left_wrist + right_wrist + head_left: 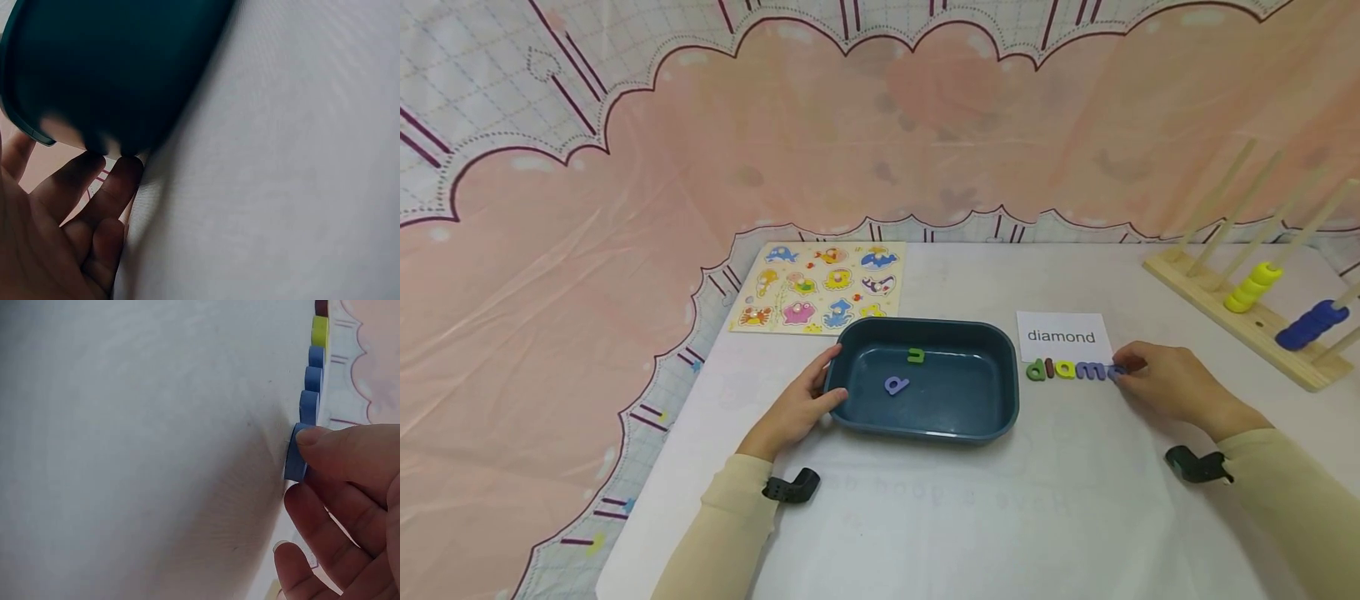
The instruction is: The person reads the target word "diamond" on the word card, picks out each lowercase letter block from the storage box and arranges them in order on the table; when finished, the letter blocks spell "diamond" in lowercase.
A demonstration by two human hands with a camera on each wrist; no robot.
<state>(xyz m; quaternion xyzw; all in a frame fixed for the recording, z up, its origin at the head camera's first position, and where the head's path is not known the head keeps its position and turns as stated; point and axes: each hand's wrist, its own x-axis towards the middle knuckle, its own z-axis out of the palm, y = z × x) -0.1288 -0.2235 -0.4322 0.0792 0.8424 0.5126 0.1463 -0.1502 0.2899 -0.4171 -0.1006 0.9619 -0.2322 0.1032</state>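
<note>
My right hand [1176,385] pinches a blue-purple letter "o" [1116,372] at the right end of a row under the white card [1063,336] printed "diamond". To its left lie a green "d" [1035,370], a dark red "i", a yellow "a" [1064,369] and a purple "m" [1090,371]. In the right wrist view, the thumb of my hand [356,494] rests on the blue letter [296,453]. My left hand [796,408] grips the left end of the dark teal tray [925,429], its thumb at the rim. Inside lie a green "n" [916,356] and a purple "d" [896,385].
Behind the tray's left part lies a sea-animal puzzle board [820,287]. A wooden rack [1247,321] with upright pegs, yellow rings [1252,287] and blue rings [1311,325] stands at the right. A pink patterned cloth [850,125] hangs beyond the white table.
</note>
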